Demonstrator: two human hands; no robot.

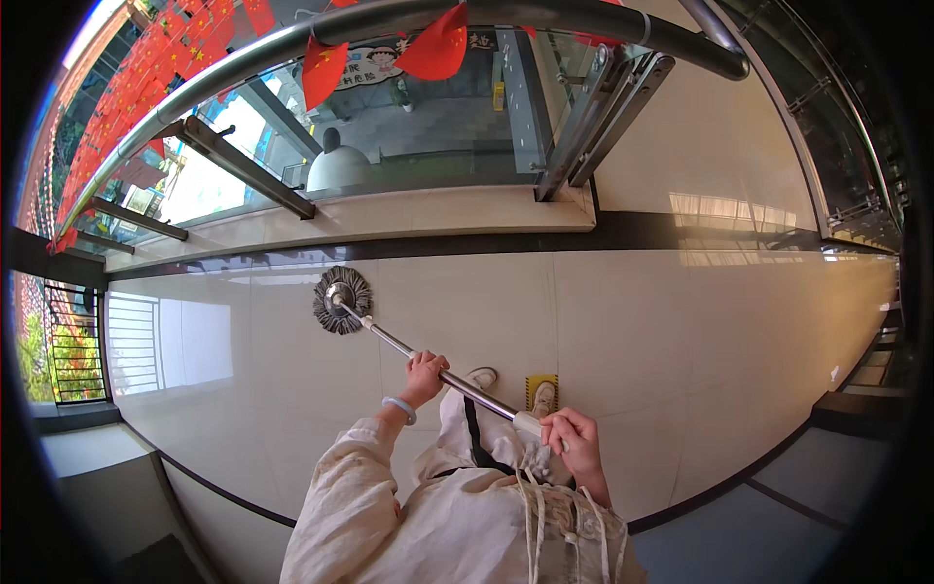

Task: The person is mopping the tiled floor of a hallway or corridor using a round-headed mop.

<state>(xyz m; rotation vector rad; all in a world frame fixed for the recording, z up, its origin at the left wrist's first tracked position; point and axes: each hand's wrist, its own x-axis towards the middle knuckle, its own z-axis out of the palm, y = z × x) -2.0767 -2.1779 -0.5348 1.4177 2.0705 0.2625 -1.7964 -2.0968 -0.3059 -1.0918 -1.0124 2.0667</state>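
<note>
A spin mop with a round grey string head (353, 283) rests on the tiled floor (620, 321), below and left of the middle of the view. Its metal pole (478, 394) slants from the mop head down to my body. My left hand (425, 374), with a pale bangle (400, 409) at the wrist, is closed round the middle of the pole. At the upper end, my right hand (573, 432) grips the white plastic handle (527, 422). The strands of the mop head are fanned out flat on the floor.
Ahead runs a glass balustrade with a metal handrail (467, 11) on a low tiled curb (452, 212). Red flags (438, 47) hang from the rail. A barred railing (73, 343) closes the left end. One shoe stands on a yellow-black floor marking (551, 381).
</note>
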